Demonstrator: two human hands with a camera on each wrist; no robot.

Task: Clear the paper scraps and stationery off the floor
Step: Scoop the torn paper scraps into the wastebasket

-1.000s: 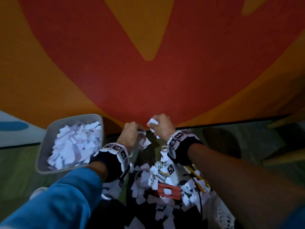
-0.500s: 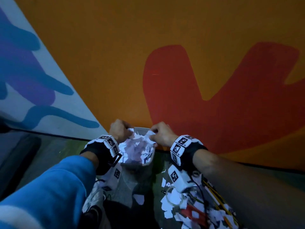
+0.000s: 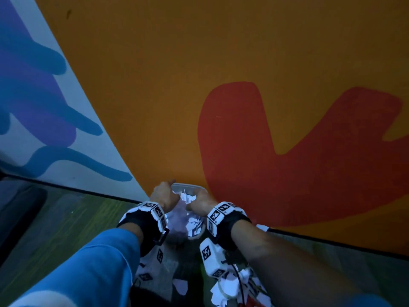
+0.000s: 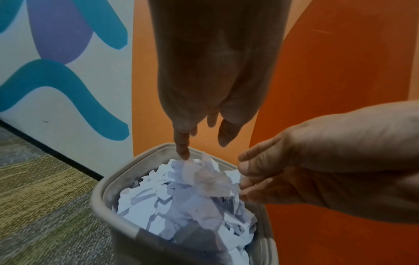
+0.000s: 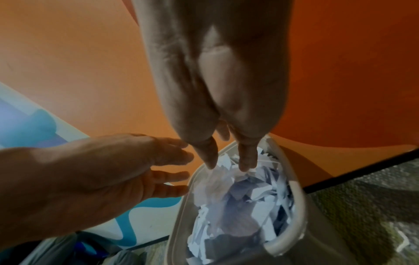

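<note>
At the far left, the painted wall [image 3: 44, 107] shows blue and purple shapes on a pale ground, and a mottled green and grey carpet [image 4: 45, 206] runs up to its dark baseboard. A blue sleeve [image 3: 93, 269] leads to the left hand [image 3: 164, 196], which hangs over the left rim of a grey bin [image 4: 106, 202]; its fingers [image 4: 182, 143] are spread and loosely extended, pointing down toward the paper, and grip nothing. One fingertip comes down to the top of the pile, though contact cannot be told for sure. The bin stands on the carpet against the wall and is heaped to the rim with white paper scraps [image 4: 186, 206]. Just right of the left hand, the right hand [image 3: 200, 201] is over the same bin, with its fingers [image 5: 209, 154] straight and pointing down, the tips just at the topmost scraps; nothing is pinched between them. Some scraps below the fingers look blurred. Both wrists carry black bands with white marker blocks. Lower right in the head view, more paper scraps [image 3: 228, 286] lie loose on the floor beside something red, too dim to name. Behind everything on the right, the wall is orange with a large red shape [image 3: 287, 173].
</note>
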